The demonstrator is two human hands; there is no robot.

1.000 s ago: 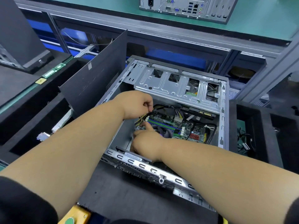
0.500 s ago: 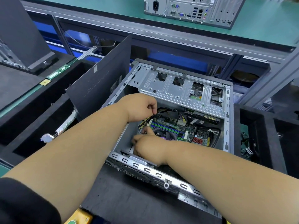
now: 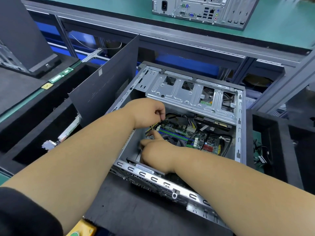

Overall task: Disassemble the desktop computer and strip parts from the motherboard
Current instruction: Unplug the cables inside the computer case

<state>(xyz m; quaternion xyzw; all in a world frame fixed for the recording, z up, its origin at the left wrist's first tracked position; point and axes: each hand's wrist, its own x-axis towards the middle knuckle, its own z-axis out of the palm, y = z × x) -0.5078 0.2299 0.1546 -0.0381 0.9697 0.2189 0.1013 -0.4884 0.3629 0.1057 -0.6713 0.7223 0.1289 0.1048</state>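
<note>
**A:** The grip first: what has each hand got hold of?

**B:** The left hand is curled into a fist above the open desktop case, its fingertips pinching a thin bundle of yellow and black wires that runs down toward the motherboard. The right hand is lower, inside the case near its left wall, thumb raised toward the board. Its fingers are curled downward out of sight, so I cannot tell what, if anything, they hold.

**A:** And where does the computer sit?

**B:** The case lies on its side on a dark padded worktop, open side up. The motherboard is on the case floor, with blue and green memory slots beside the right hand and red connectors farther right. A silver drive cage spans the far end of the case.

**A:** What surrounds it?

**B:** A dark grey side panel stands tilted against the case's left edge. Left of that, a black tray holds a circuit card with a metal bracket. A memory stick and a small gold chip lie on the ledge beyond. A second computer stands on the green bench at the top, rear ports facing the camera. A yellow box with a green button shows at the bottom edge.
</note>
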